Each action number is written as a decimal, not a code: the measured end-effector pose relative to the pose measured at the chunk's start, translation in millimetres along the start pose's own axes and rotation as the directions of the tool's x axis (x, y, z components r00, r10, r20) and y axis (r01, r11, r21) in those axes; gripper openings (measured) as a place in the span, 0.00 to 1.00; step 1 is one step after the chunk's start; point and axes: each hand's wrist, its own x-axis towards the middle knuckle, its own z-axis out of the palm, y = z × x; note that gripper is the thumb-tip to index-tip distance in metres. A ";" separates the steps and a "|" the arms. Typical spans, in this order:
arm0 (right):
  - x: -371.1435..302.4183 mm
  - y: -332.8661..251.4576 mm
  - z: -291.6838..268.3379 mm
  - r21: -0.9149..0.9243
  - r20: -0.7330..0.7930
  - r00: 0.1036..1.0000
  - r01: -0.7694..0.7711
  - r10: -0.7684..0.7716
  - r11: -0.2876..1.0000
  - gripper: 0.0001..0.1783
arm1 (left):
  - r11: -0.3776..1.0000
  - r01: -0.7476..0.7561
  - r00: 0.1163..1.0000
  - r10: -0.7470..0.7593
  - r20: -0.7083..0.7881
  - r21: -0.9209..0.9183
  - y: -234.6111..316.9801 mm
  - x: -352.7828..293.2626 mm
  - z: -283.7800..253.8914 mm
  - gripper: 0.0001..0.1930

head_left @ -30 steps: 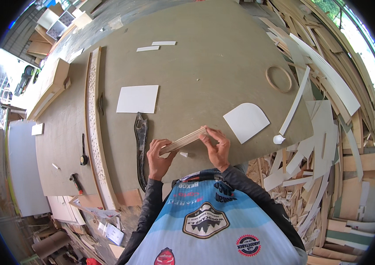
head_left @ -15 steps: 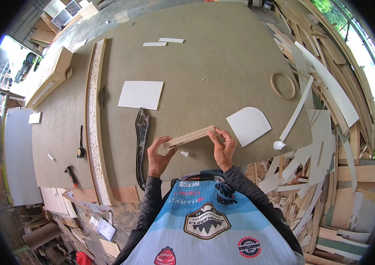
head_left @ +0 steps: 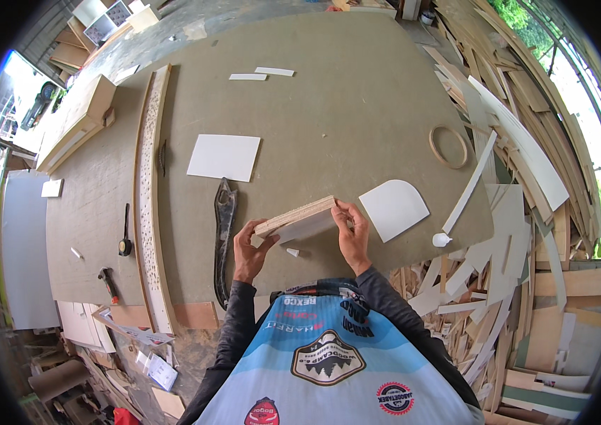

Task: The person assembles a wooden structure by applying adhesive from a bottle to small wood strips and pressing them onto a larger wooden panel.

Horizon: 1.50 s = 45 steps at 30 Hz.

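Between my hands is a white-faced board piece (head_left: 299, 218) with a raw, layered wood edge, tilted so that its white face shows. My left hand (head_left: 249, 251) grips its left end, and my right hand (head_left: 352, 234) pinches the right end. A small white cone-shaped nozzle (head_left: 292, 252) lies on the worktable (head_left: 300, 134) just below the board. Right of my right hand rests a white panel (head_left: 394, 210) with one rounded corner. To the left are a long black curved tool (head_left: 225, 234) and a white rectangular panel (head_left: 224, 157).
A long wooden beam (head_left: 151, 191) crosses the table's left part, beside a tape measure (head_left: 125, 246) and a hammer (head_left: 108, 285). A coiled band (head_left: 448, 146), a white strip (head_left: 469, 191) and a small white bottle (head_left: 441, 240) lie at right. Wood offcuts (head_left: 477, 283) pile beyond the edge.
Both hands have tipped the board, so more of its white face now shows below the raw edge. The whole view has shifted slightly.
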 end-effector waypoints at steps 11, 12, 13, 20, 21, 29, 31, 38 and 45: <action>0.4 -1.3 2.4 -0.063 0.008 1.000 -0.005 0.005 0.998 0.19 | 0.998 -0.009 1.000 0.008 -0.019 -0.069 -21.9 -2.3 4.2 0.18; -0.3 -1.9 2.1 -0.071 0.013 1.000 -0.014 0.015 0.997 0.19 | 0.997 0.000 1.000 -0.001 -0.014 -0.073 -23.3 -5.4 4.1 0.18; -1.8 -1.1 2.4 -0.051 0.005 1.000 -0.003 0.003 0.999 0.19 | 0.997 0.010 1.000 -0.011 -0.007 -0.079 -24.4 -7.9 4.6 0.18; 3.9 -2.4 0.9 -0.061 0.016 1.000 0.005 -0.004 0.998 0.18 | 0.997 -0.079 0.996 0.079 -0.034 0.002 -11.5 -6.9 4.8 0.18; 7.2 -4.4 0.4 -0.091 0.028 1.000 0.004 -0.002 0.996 0.18 | 0.995 -0.099 0.994 0.100 -0.049 0.013 -8.1 -6.0 5.3 0.18; 18.2 -17.5 16.6 0.201 0.037 0.979 -0.206 0.203 0.958 0.25 | 0.862 -0.428 0.868 0.476 -0.141 0.270 34.6 23.5 22.3 0.20; 20.9 -27.2 18.3 0.328 0.202 0.923 -0.379 0.328 0.865 0.27 | 0.775 -0.491 0.831 0.554 -0.053 0.397 29.8 27.1 26.2 0.23; 44.9 19.1 15.5 0.029 0.294 0.913 -0.304 0.282 0.952 0.34 | 0.687 -0.575 0.807 0.567 0.167 0.444 -13.1 18.0 59.1 0.28; 53.8 70.6 -21.5 -0.293 0.235 0.965 -0.044 0.116 0.955 0.16 | 0.771 -0.447 0.887 0.317 0.336 0.453 -42.0 9.9 38.5 0.28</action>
